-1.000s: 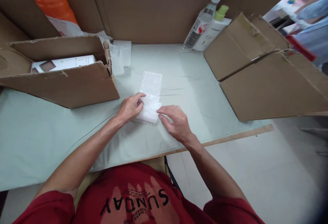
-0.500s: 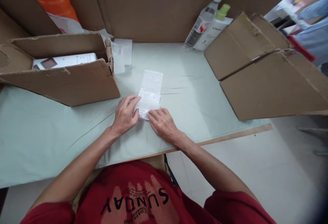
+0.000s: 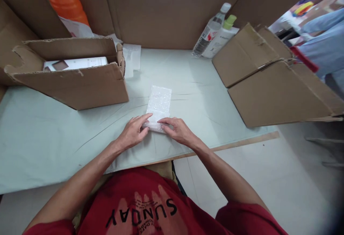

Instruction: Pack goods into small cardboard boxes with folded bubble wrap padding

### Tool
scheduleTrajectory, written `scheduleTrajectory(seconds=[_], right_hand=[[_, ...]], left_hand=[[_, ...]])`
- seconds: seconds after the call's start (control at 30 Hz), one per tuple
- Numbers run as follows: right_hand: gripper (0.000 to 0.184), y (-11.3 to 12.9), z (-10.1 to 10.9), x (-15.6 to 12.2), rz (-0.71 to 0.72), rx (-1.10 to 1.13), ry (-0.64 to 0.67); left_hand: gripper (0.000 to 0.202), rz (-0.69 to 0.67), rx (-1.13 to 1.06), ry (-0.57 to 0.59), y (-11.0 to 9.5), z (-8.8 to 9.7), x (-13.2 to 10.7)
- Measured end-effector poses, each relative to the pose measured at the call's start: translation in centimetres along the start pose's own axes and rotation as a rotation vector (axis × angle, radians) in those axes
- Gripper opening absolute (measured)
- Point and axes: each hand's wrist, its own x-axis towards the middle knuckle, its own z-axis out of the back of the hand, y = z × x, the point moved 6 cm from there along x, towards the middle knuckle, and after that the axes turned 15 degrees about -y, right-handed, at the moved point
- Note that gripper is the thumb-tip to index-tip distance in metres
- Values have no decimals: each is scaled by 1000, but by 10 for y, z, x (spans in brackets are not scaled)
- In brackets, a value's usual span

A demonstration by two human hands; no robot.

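A strip of clear bubble wrap (image 3: 159, 100) lies on the pale green table cover, its far end flat and its near end folded over into a thicker roll. My left hand (image 3: 133, 131) grips the left end of that fold, thumb at the near side and fingers over the top. At the right end, my right hand (image 3: 176, 130) pinches the fold between thumb and fingers. Whether anything is wrapped inside the fold, I cannot tell.
An open cardboard box (image 3: 102, 88) holding a white box (image 3: 80, 63) stands on the left. Bubble wrap pieces (image 3: 134, 57) lie behind it. At the back right are a clear bottle (image 3: 209, 34), a white bottle (image 3: 219, 41) and another cardboard box (image 3: 271, 95). A person's sleeve (image 3: 326, 30) shows far right.
The near end of the bubble wrap has been folded further, so the flap that lay over the strip is now a narrow roll. Both hands have shifted to its ends. The view has tilted slightly.
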Motion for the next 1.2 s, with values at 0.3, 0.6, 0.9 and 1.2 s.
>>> scheduleTrajectory(seconds=[0.3,0.6,0.9,1.2], right_hand=[[21,37,10,-33,368,-302,-231],[30,11,-13,-14,206,-256,-98],[28,24,-11,-33,35,-47,25],[33,34,-22,-34,310,-330,-11]], left_hand=[[54,162,40,-14,10,-14,17],[43,-251,126,-193,-20,2,-8],[45,49,-11,-22,-9,17,-36],[43,218,21,-260,5,18,-26]])
